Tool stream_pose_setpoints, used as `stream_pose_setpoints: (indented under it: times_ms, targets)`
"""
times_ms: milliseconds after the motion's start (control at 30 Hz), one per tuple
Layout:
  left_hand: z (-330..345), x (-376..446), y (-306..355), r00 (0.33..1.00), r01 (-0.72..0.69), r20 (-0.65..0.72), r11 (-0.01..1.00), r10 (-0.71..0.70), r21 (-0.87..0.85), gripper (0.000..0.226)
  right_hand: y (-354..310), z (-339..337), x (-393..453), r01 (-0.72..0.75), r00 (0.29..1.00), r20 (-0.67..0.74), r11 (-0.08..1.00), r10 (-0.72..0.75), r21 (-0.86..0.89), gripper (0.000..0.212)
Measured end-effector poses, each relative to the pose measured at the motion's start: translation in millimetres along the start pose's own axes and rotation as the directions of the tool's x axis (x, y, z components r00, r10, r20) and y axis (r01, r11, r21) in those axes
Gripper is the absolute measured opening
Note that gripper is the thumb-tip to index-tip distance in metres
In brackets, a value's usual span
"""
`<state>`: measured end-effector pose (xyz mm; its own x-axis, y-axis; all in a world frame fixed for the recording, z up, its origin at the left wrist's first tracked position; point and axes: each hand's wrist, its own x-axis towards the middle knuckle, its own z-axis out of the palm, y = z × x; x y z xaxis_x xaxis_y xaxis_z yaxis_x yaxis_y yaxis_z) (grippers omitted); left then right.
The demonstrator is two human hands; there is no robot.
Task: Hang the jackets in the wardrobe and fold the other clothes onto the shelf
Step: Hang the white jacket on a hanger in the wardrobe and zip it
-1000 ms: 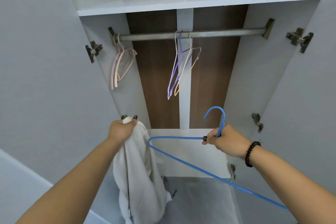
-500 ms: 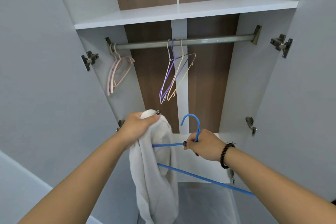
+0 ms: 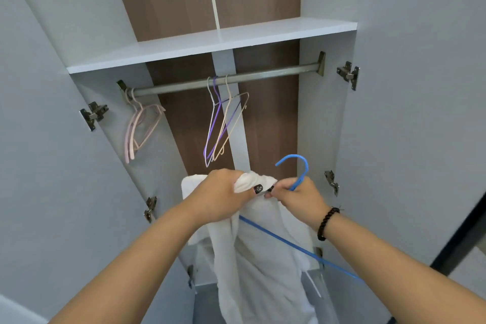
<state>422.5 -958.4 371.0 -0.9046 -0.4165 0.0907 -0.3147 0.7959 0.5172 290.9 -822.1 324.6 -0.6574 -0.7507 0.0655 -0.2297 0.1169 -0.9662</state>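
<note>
Between the hands, left hand bunched the white jacket collar beside right hand, fingers curled round the blue hanger neck, its bar slanting down-right.

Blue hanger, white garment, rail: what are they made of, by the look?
Blue hanger: thin wire, likely metal with a smooth blue coating. White garment: soft matte fabric; it drapes and bunches in the left hand. Rail: grey metal tube, dull sheen.

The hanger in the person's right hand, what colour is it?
Blue: the thin wire hanger shows best in the head view.
</note>
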Motion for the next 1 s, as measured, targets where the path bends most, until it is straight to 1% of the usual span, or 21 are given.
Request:
stream_pose_setpoints:
  times_ms: [67,133,200,267,333,400,467,533,600,633,700,733,767,800,833,867,900,967,1000]
  targets:
    - [6.0,2.5,-0.3,0.993,-0.096,-0.051,0.989,0.102,0.11,0.019,-5.3,-10.1,-4.9,0.017,1.0,-0.003,0.999,-0.017,0.042,0.015]
    - [8.7,7.0,0.5,0.966,-0.2,-0.114,0.952,0.231,0.234,0.019,-10.0,-17.7,-10.2,0.012,1.0,0.009,0.996,-0.013,0.089,0.018]
    - [7.8,12.6,3.8,0.94,-0.273,-0.099,0.893,0.326,0.357,0.024,-14.9,-24.0,-14.7,0.023,1.0,0.017,0.993,-0.026,0.117,0.018]
    - [4.8,17.0,6.1,0.931,-0.31,-0.043,0.851,0.361,0.425,0.027,-18.6,-29.1,-18.5,0.053,0.998,0.025,0.993,-0.056,0.106,0.016]
    - [2.6,17.3,5.7,0.94,-0.3,-0.029,0.863,0.341,0.406,0.027,-19.6,-32.4,-22.3,0.07,0.997,0.024,0.995,-0.072,0.077,0.015]
    - [4.7,17.2,4.0,0.948,-0.28,-0.048,0.893,0.316,0.354,0.026,-19.1,-37.1,-24.7,0.061,0.998,0.012,0.997,-0.062,0.052,0.017]
    - [9.7,19.0,4.0,0.953,-0.262,-0.082,0.926,0.293,0.272,0.028,-18.3,-45.7,-26.3,0.046,0.999,0.023,0.998,-0.047,0.048,0.012]
    - [14.7,21.6,5.7,0.955,-0.251,-0.117,0.952,0.273,0.173,0.032,-17.2,-56.6,-28.0,0.038,0.999,0.024,0.996,-0.04,0.081,0.008]
    - [18.8,24.6,5.9,0.958,-0.232,-0.147,0.968,0.244,0.094,0.029,-12.7,-66.8,-31.0,0.053,0.998,-0.034,0.995,-0.051,0.084,0.016]
    - [19.4,25.9,4.9,0.96,-0.217,-0.168,0.974,0.224,0.06,0.025,-8.3,-71.2,-33.1,0.075,0.994,-0.081,0.996,-0.071,0.045,0.021]
    - [17.6,28.2,0.3,0.956,-0.188,-0.234,0.982,0.177,-0.023,0.019,2.5,-78.3,-39.2,0.128,0.967,-0.208,0.986,-0.148,-0.104,0.029]
    - [14.6,28.8,-3.3,0.948,-0.176,-0.28,0.982,0.152,-0.063,0.017,8.7,-80.1,-43.4,0.15,0.932,-0.302,0.972,-0.201,-0.183,0.033]
    - [11.1,29.5,-6.4,0.936,-0.17,-0.327,0.981,0.131,-0.094,0.016,15.3,-80.6,-48.6,0.176,0.866,-0.416,0.949,-0.276,-0.264,0.035]
    - [7.1,29.9,-9.2,0.923,-0.168,-0.368,0.979,0.115,-0.116,0.015,22.0,-78.7,-53.6,0.204,0.772,-0.519,0.916,-0.368,-0.345,0.035]
    - [3.3,30.1,-10.9,0.911,-0.17,-0.398,0.976,0.104,-0.133,0.014,27.9,-73.6,-57.7,0.224,0.67,-0.588,0.879,-0.452,-0.42,0.034]
    - [-0.2,30.1,-11.8,0.903,-0.171,-0.418,0.974,0.096,-0.147,0.013,33.1,-66.1,-60.6,0.228,0.587,-0.627,0.848,-0.511,-0.478,0.032]
    - [-3.2,30.2,-12.2,0.898,-0.171,-0.43,0.973,0.089,-0.155,0.012,36.9,-56.9,-61.6,0.226,0.532,-0.645,0.827,-0.548,-0.516,0.032]
    - [-7.6,29.5,-12.6,0.892,-0.166,-0.444,0.974,0.082,-0.152,0.011,41.2,-38.9,-60.6,0.256,0.47,-0.633,0.781,-0.615,-0.569,0.034]
    - [-9.5,28.7,-13.1,0.887,-0.156,-0.456,0.976,0.072,-0.15,0.01,43.2,-31.9,-59.1,0.29,0.444,-0.597,0.738,-0.667,-0.609,0.034]
